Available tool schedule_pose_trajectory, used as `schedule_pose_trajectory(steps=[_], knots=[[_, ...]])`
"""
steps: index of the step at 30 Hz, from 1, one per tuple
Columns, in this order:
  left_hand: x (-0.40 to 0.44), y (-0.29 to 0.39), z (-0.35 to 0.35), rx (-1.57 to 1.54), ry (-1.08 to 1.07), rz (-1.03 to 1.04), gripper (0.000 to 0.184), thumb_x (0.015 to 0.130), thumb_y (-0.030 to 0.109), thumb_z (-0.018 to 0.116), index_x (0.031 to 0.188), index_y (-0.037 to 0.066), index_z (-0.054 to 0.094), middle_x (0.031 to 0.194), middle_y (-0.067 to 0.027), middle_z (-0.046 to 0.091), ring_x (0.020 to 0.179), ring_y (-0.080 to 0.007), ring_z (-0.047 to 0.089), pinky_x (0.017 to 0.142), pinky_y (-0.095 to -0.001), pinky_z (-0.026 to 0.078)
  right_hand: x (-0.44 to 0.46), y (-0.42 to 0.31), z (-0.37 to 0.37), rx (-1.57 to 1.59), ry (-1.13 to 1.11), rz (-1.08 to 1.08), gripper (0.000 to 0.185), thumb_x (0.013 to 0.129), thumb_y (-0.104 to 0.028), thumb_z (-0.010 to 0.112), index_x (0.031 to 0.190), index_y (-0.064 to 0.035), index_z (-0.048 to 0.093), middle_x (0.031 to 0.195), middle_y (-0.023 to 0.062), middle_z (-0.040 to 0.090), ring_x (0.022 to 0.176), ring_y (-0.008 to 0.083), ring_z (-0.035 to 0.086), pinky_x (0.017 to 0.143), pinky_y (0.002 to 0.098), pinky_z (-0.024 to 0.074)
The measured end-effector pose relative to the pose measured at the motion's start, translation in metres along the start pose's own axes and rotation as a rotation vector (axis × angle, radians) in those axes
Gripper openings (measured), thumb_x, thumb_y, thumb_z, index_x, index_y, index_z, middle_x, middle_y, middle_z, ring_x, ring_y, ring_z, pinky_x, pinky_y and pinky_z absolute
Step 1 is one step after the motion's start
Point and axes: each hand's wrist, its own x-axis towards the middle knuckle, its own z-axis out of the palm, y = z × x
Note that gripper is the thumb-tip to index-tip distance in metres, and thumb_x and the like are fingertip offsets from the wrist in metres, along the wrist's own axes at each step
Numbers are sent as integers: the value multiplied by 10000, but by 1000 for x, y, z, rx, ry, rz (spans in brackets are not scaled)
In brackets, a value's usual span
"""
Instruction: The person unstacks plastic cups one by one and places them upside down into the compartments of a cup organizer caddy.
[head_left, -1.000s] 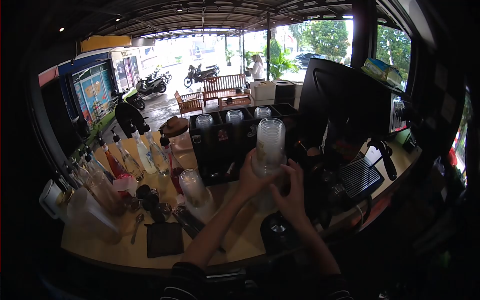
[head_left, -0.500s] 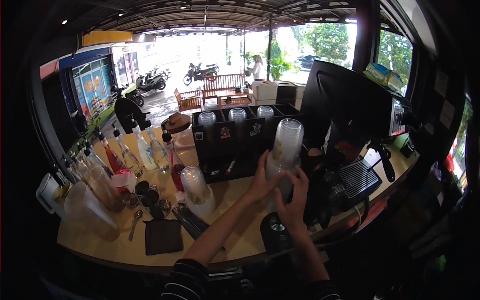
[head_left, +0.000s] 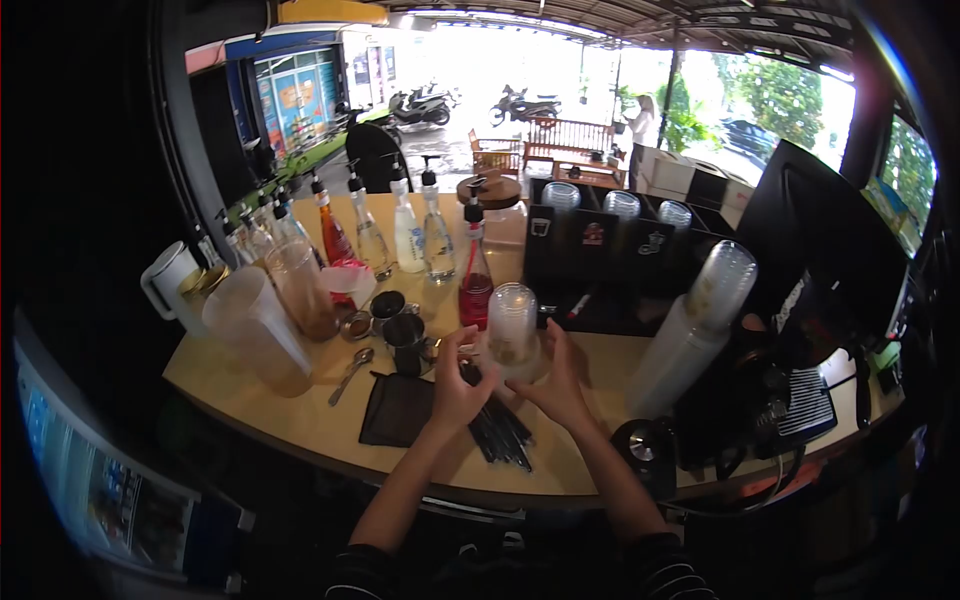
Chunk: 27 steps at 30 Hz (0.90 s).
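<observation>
A short stack of clear plastic cups [head_left: 513, 318], upside down with a wider frosted base, stands on the counter beside a red syrup pump bottle [head_left: 476, 285]. My left hand [head_left: 462, 388] is at its left side, fingers apart and curved. On the other side is my right hand [head_left: 553, 385], also open, its thumb in front of the base. Whether the fingers press on the cups I cannot tell. Black wrapped straws [head_left: 500, 440] lie just below the hands. To the right rises a tall stack of plastic cups [head_left: 690, 335], apart from both hands.
Metal jugs [head_left: 405, 340], a spoon [head_left: 350, 377] and a dark folded cloth [head_left: 393, 410] lie left of my hands. Plastic pitchers [head_left: 262, 335] and several pump bottles [head_left: 375, 235] stand farther left. A black cup organizer [head_left: 610, 250] is behind; a coffee machine [head_left: 820, 250] stands right.
Both hands have left the tall cup stack and moved left to the short one. The tall stack stays standing on the counter. My view has turned left.
</observation>
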Motion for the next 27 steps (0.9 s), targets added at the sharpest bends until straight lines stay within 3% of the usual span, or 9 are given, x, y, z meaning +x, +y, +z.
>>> schedule_pose_trajectory(steps=[1, 2, 6, 10, 15, 25, 27], knots=[[0, -1, -6, 127, -70, 22, 594, 718, 108, 684, 1233, 41, 394, 1191, -124, 444, 1117, -217, 462, 897, -334, 394, 6, 4, 7, 7, -15, -4, 1074, 568, -166, 792, 1381, -9, 109, 1344, 240, 256, 1263, 350, 288, 1047, 406, 250], [0, -9, -11, 174, -197, -86, 839, 638, 163, 735, 1338, 64, 282, 1293, -172, 365, 1218, -273, 380, 941, -375, 366, 12, 8, 13, 82, -37, -23, 1097, 554, -153, 793, 1383, -13, 89, 1341, 240, 257, 1261, 350, 292, 1043, 407, 256], [11, -26, -12, 91, -366, -55, 1026, 596, 151, 734, 1395, 21, 105, 1390, -202, 240, 1290, -324, 281, 1039, -394, 288, 23, 11, 20, 229, -91, -57, 1115, 532, -94, 761, 1386, -24, 47, 1327, 223, 274, 1245, 335, 330, 1023, 397, 302], [12, -26, -1, 30, -380, -85, 1085, 576, 160, 759, 1396, 8, 65, 1386, -203, 272, 1291, -310, 295, 1038, -386, 293, 31, 1, 17, 356, -162, 9, 1093, 520, -85, 752, 1379, -26, 78, 1295, 197, 312, 1228, 312, 364, 1005, 379, 339], [13, -42, 15, -23, -304, -156, 1189, 547, 187, 804, 1390, -19, -8, 1314, -152, 405, 1193, -278, 443, 1020, -352, 324, 36, 16, 24, 227, -89, -57, 1054, 504, -102, 763, 1357, -33, 148, 1260, 182, 347, 1214, 299, 375, 1005, 379, 334], [11, -43, 17, -81, -288, -208, 1233, 550, 248, 834, 1389, -23, -28, 1295, -169, 413, 1178, -285, 458, 995, -357, 355, 37, 16, 27, 364, 26, -103, 964, 514, -117, 767, 1312, -26, 234, 1230, 162, 375, 1174, 282, 406, 982, 378, 349], [12, -43, 21, -166, -322, -193, 1231, 565, 291, 835, 1397, -3, -23, 1333, -203, 362, 1232, -300, 398, 1018, -361, 325, 42, -7, 16, 321, 69, -149, 935, 518, -113, 767, 1300, -27, 263, 1222, 161, 380, 1156, 285, 422, 972, 380, 359]])
